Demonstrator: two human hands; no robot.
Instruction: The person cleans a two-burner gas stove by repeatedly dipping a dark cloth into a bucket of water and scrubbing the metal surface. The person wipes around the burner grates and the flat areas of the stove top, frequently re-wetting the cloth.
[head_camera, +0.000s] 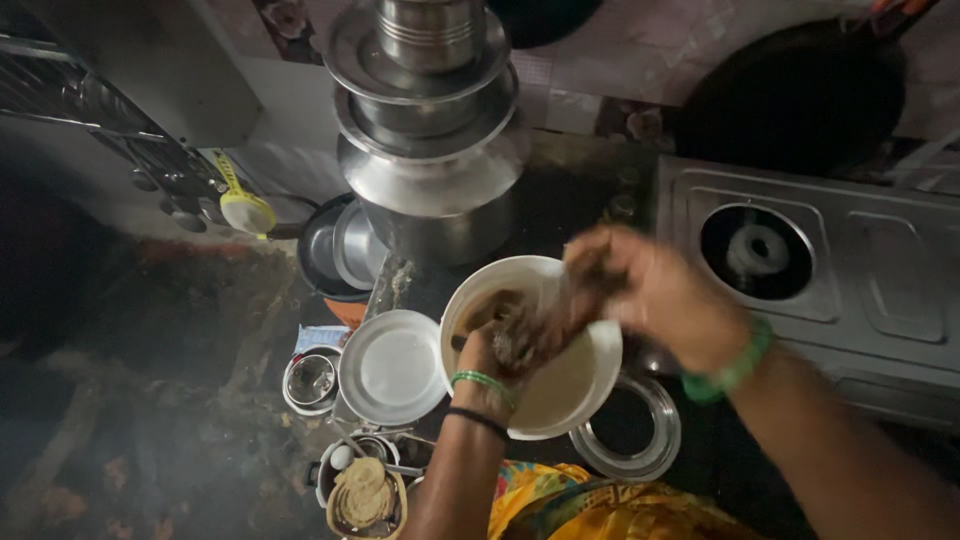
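- The right hand (655, 295) is smeared by motion blur, so its fingers cannot be told apart.
- The left hand (500, 350), inside the white bowl (590, 385), hides the bowl's contents.
- At 1 o'clock, the dark pan (800, 95) is cut by the top edge.
- At 12 o'clock, the steel pot stack (430, 110) runs off the frame.
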